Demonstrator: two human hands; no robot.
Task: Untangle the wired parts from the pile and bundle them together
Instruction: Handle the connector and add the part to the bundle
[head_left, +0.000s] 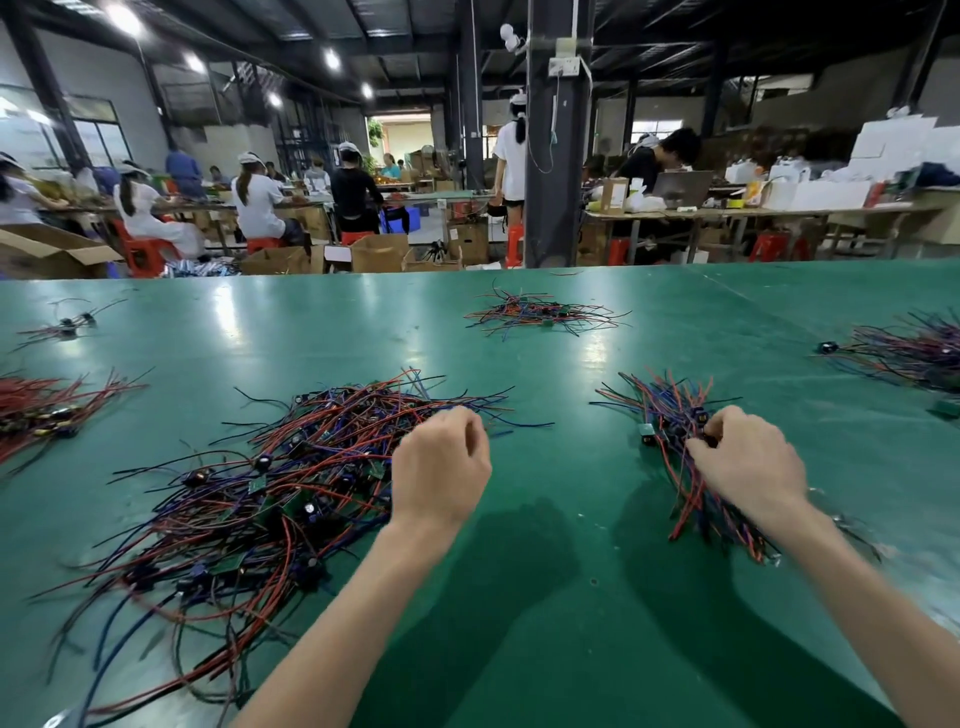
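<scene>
The bundle (675, 410) sits gripped in right fingers (719, 423); pile (291, 467) beside left fingers (457, 421).

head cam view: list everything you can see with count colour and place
table: one, green, fills the lower half
tangled pile: one, red, blue and black wires with small green boards, left of centre
bundle: one, same wire colours, right of centre
smaller wire piles: four, mixed colours; far centre, right edge, left edge and mostly red, far left
pillar: one, dark, behind the table
workers: several, mostly white tops, at benches behind
cardboard boxes: several, brown, on the floor behind
stools: several, red, by the benches
left hand: one, fingers curled at the tangled pile's right edge; unclear if it holds a wire
right hand: one, grips the bundle
</scene>
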